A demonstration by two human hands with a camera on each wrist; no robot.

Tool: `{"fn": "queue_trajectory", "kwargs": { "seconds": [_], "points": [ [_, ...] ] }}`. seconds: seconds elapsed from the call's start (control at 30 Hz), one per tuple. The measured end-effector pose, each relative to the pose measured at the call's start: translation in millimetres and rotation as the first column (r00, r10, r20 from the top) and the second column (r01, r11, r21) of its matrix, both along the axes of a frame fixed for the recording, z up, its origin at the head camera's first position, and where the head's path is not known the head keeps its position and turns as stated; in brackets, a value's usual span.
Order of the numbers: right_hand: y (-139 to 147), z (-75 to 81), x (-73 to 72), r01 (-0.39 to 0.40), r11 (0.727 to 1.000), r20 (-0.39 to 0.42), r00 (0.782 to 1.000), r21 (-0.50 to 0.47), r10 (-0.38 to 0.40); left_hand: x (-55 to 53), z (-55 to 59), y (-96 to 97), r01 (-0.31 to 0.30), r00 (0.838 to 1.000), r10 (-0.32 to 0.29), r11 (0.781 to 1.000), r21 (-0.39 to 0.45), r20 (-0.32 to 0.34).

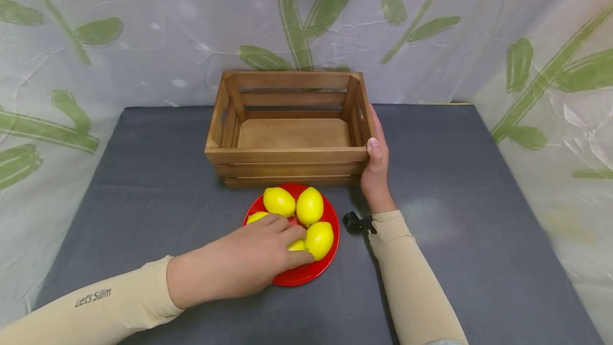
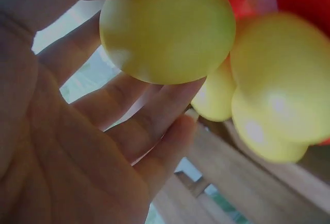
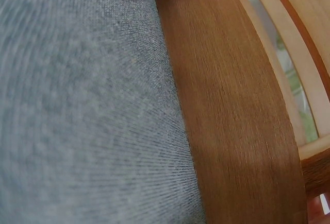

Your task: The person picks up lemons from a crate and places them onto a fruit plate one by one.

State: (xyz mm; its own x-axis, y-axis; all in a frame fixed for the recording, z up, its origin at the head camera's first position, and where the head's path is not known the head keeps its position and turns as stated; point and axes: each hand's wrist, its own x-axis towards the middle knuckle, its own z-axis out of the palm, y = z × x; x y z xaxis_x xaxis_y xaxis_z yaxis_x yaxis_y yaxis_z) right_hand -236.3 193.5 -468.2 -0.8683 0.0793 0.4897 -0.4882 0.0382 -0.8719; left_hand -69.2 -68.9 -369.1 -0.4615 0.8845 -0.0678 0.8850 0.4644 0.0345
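My left hand (image 1: 261,252) reaches over a red plate (image 1: 297,279) and holds a yellow lemon (image 2: 167,31) between thumb and fingers. In the head view that lemon is mostly hidden under the hand. Several other lemons lie around it on the plate, one lemon (image 1: 309,206) near the back rim and another lemon (image 1: 319,240) at the right. A slatted wooden crate (image 1: 292,155) stands right behind the plate. At its right front corner my right hand (image 1: 377,166) grips the side, thumb over the rim and fingers along the outer wall.
The crate shows a bare wooden floor (image 1: 294,133). Under everything is a dark grey cloth-covered table (image 1: 455,228). A sheet (image 1: 182,31) painted with flowers hangs behind it and at both sides. A small black device (image 1: 356,222) sits at my right wrist.
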Motion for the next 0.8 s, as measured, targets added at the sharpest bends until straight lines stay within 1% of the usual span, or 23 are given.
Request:
{"fn": "queue_trajectory", "kwargs": {
  "seconds": [0.13, 0.23, 0.33, 0.5, 0.67, 0.8],
  "points": [
    [-1, -1.7, 0.2, -0.001, 1.0, 0.011, 1.0, 0.002, 0.001, 3.3, -9.2, -0.6, -0.01, 1.0, 0.01, 1.0, 0.025, 0.011],
    [-1, -2.2, 0.0, -0.005, 1.0, 0.009, 1.0, -0.002, 0.005, 5.5, -13.9, -0.9, -0.018, 1.0, 0.019, 0.999, 0.034, -0.013],
    [-2, -2.1, -0.2, -0.01, 1.0, 0.007, 1.0, -0.008, 0.01, 7.6, -17.3, -0.8, -0.025, 0.999, 0.025, 0.999, 0.022, -0.023],
    [-2, -1.4, -0.3, -0.013, 1.0, 0.009, 1.0, -0.025, 0.013, 9.7, -22.9, -0.2, -0.036, 0.999, 0.036, 0.999, -0.013, -0.005],
    [-2, 0.6, -0.5, -0.01, 1.0, 0.002, 1.0, -0.021, 0.01, 11.2, -27.2, 0.2, -0.051, 0.999, 0.051, 0.998, -0.043, 0.004],
    [0, 0.5, 0.3, -0.011, 1.0, 0.011, 1.0, -0.018, 0.011, 12.8, -29.5, 0.2, -0.054, 0.998, 0.053, 0.998, -0.041, -0.023]
  ]
}}
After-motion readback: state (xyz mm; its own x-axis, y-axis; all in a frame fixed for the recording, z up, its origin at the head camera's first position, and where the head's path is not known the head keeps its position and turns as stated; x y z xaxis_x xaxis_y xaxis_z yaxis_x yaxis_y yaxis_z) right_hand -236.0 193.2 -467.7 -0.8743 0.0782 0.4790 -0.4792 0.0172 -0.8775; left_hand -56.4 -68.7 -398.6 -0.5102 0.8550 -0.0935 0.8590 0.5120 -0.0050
